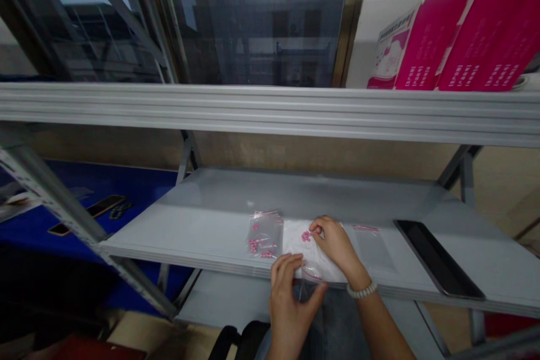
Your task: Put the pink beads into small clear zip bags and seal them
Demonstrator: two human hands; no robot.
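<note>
Pink beads (306, 235) are handled at a grey steel shelf (202, 208), the work in hand being at a white sheet (297, 244) laid on it. The right hand (335, 244), a beaded bracelet (361, 291) at its wrist, is held over the sheet, its fingertips (317, 230) brought together at the beads, though whether a bead is clamped between them cannot be told. The left hand (291, 304) is curled at the shelf's front edge, a small zip bag (312, 273) apparently pinched between thumb and fingers. A bead-filled zip bag (265, 234) lies just left of the sheet, a flat clear bag (371, 247) to its right, and a black tray (439, 259) beyond that. Pink cartons (430, 42) stand on the shelf above, a blue table (84, 197) off to the left
</note>
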